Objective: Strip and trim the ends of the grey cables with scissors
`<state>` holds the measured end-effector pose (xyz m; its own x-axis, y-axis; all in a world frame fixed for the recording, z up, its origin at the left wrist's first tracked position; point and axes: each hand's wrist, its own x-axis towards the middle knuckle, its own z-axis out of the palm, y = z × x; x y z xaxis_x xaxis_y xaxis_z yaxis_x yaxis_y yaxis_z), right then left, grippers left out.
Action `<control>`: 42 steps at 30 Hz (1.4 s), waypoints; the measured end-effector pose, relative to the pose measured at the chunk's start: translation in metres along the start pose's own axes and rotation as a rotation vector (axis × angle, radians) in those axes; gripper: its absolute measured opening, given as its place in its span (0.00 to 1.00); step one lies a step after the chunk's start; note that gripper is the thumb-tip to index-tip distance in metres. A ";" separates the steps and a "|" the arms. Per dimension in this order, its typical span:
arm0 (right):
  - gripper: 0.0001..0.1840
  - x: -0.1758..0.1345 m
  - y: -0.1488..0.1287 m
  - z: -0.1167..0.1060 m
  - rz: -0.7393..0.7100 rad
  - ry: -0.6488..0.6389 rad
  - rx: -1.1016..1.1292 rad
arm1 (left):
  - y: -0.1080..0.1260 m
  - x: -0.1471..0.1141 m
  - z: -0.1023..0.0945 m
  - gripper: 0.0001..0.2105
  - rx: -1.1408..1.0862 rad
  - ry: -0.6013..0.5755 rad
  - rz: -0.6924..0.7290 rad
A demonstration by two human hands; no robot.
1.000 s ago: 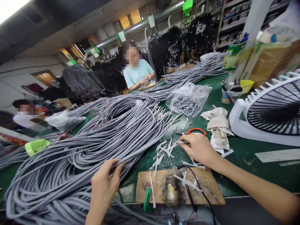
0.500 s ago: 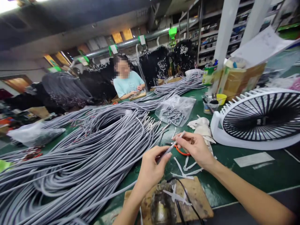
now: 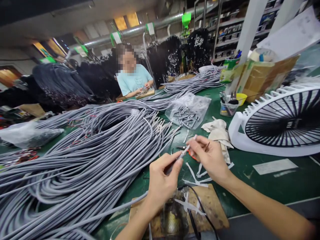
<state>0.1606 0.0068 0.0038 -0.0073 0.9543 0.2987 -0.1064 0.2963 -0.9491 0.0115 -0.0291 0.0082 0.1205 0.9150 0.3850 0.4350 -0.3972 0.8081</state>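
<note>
My left hand [image 3: 162,175] is closed around a grey cable [image 3: 183,154] close to its end, thumb and forefinger pressed together. The fingertips of my right hand [image 3: 210,158] pinch the pale tip of that cable, just beyond my left fingers. Whether that tip is sheath or bared wire is too small to tell. Below my hands, a wooden board [image 3: 215,206] carries a dark, rounded metal device [image 3: 174,218] with black leads and white tape strips over it. Behind my right fingers lies a partly hidden tool with orange handles [image 3: 192,154].
A large coil of grey cables [image 3: 100,153] fills the left side of the green table. Further back is a plastic bag [image 3: 188,111] of short grey pieces. At right stand a white fan [image 3: 285,123], a cloth [image 3: 218,133] and a cardboard box [image 3: 267,78]. A co-worker [image 3: 135,80] sits opposite.
The view has shifted slightly, with the fan now further right. Both hands keep their hold on the cable, and more of its pale end shows between them.
</note>
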 end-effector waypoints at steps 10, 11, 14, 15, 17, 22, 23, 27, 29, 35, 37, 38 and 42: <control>0.08 -0.018 0.002 0.002 -0.492 -0.101 -0.683 | -0.002 -0.001 -0.004 0.12 0.079 0.204 0.039; 0.08 -0.019 0.003 0.003 -0.500 -0.100 -0.688 | -0.002 -0.001 -0.004 0.12 0.085 0.204 0.047; 0.09 -0.019 0.004 0.005 -0.495 -0.099 -0.696 | -0.001 -0.003 -0.003 0.13 0.105 0.185 0.063; 0.09 -0.018 0.003 0.005 -0.488 -0.098 -0.692 | -0.001 -0.003 -0.002 0.13 0.111 0.169 0.067; 0.10 -0.017 -0.001 0.003 -0.471 -0.077 -0.671 | -0.001 -0.005 -0.001 0.13 0.125 0.131 0.074; 0.12 -0.015 -0.008 -0.003 -0.426 -0.056 -0.678 | -0.003 -0.004 0.001 0.13 0.146 0.143 0.073; 0.12 -0.016 -0.008 -0.003 -0.418 -0.085 -0.695 | -0.003 -0.004 0.001 0.12 0.143 0.158 0.073; 0.12 -0.018 -0.004 -0.002 -0.394 -0.154 -0.739 | -0.003 -0.003 0.000 0.13 0.132 0.174 0.075; 0.12 -0.018 -0.003 -0.002 -0.392 -0.151 -0.746 | -0.003 -0.004 0.000 0.13 0.144 0.167 0.086; 0.13 -0.017 -0.005 -0.002 -0.367 -0.157 -0.742 | -0.002 -0.003 0.000 0.12 0.170 0.178 0.108; 0.13 -0.017 -0.005 -0.001 -0.361 -0.152 -0.728 | -0.001 -0.003 0.001 0.12 0.186 0.172 0.127; 0.13 -0.018 -0.005 0.000 -0.356 -0.145 -0.719 | -0.001 -0.003 0.001 0.12 0.195 0.166 0.140; 0.15 -0.018 -0.004 0.003 -0.352 -0.097 -0.712 | 0.000 -0.006 0.003 0.13 0.247 0.174 0.196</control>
<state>0.1585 -0.0115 0.0020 -0.1817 0.8022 0.5687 0.5418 0.5643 -0.6229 0.0133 -0.0342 0.0042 0.0787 0.7894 0.6088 0.6237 -0.5154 0.5877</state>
